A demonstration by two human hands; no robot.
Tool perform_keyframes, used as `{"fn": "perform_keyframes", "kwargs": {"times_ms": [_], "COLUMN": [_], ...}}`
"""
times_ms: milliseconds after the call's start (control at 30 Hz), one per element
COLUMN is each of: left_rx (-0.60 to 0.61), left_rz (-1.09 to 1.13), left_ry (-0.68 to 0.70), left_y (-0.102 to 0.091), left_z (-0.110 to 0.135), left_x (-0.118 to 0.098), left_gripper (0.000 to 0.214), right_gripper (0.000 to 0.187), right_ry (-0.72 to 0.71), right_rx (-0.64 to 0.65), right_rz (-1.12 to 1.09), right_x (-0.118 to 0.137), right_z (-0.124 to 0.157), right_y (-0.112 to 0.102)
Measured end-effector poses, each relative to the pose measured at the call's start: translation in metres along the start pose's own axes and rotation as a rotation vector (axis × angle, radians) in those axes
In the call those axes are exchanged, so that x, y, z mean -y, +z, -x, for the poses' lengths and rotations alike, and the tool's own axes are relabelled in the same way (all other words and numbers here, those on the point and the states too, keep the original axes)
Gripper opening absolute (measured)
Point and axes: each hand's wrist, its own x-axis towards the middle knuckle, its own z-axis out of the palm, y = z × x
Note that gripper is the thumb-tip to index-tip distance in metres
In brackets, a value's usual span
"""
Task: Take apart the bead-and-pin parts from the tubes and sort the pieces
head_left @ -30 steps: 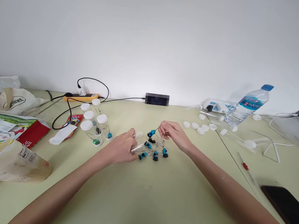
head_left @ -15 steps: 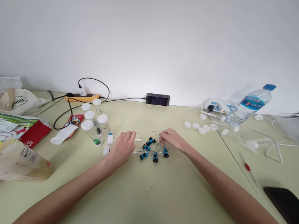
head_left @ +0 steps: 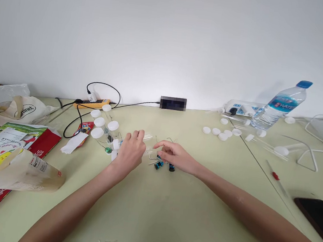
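My left hand [head_left: 130, 150] is closed over several clear tubes [head_left: 148, 137] with white caps, whose clear ends stick out to the right of its fingers. My fingers hide most of the tubes. My right hand [head_left: 175, 156] is open, thumb and forefinger apart, above a cluster of small blue-and-black pieces [head_left: 159, 164] with bent metal wires. It covers part of that cluster, and I see nothing between its fingers. Left of my left hand stand several clear tubes with white caps [head_left: 97, 132]; a green ball-like piece [head_left: 108, 150] shows at the bottom of one.
White caps [head_left: 216, 131] lie at the right, near a tilted water bottle [head_left: 282, 106] and a white power strip [head_left: 236, 106]. A red-handled tool [head_left: 275, 176] and a phone [head_left: 314, 216] lie far right. A cup [head_left: 40, 174] and printed bags [head_left: 34, 137] are left.
My right hand has moved left over the blue-and-black pieces, and its thumb and forefinger have come apart. My left hand has shifted slightly away from me with the tubes. The view has tilted slightly.
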Motion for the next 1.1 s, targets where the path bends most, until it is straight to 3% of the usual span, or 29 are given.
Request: {"fn": "perform_keyframes", "kwargs": {"times_ms": [200, 300, 367, 467, 600, 733, 833, 967, 1100], "left_rx": [-0.003, -0.003, 0.006, 0.054, 0.136, 0.140, 0.085, 0.108, 0.179], "left_rz": [0.169, 0.241, 0.302, 0.440, 0.555, 0.410, 0.150, -0.127, -0.244], "left_ry": [0.019, 0.056, 0.071, 0.095, 0.131, 0.077, -0.034, -0.125, -0.142], "left_y": [-0.011, -0.011, -0.011, -0.014, -0.020, -0.025, -0.029, -0.028, -0.018], "left_z": [0.000, 0.000, 0.000, 0.000, 0.002, 0.004, 0.007, 0.011, 0.011], "left_x": [0.000, -0.007, -0.010, -0.011, 0.000, 0.015, 0.016, -0.001, -0.021], "left_gripper": [0.012, 0.010, 0.008, 0.014, 0.016, 0.008, 0.016, 0.028, 0.036], "right_gripper": [0.045, 0.042, 0.034, 0.027, 0.033, 0.038, 0.038, 0.037, 0.033], "right_ry": [0.076, 0.086, 0.063, -0.047, -0.185, -0.217, -0.275, -0.384, -0.426], "right_rx": [0.235, 0.389, 0.424, 0.315, 0.107, -0.193, -0.373, -0.319, -0.250], "right_rz": [-0.344, -0.468, -0.485, -0.296, -0.097, -0.183, -0.012, 0.519, 0.678], "right_x": [-0.001, 0.000, 0.001, 0.001, 0.000, -0.001, -0.004, -0.019, -0.036], "right_z": [0.003, 0.004, 0.005, 0.008, 0.012, 0.011, 0.005, -0.007, -0.015], "right_y": [0.008, 0.010, 0.013, 0.021, 0.029, 0.021, 0.005, -0.008, -0.005]}}
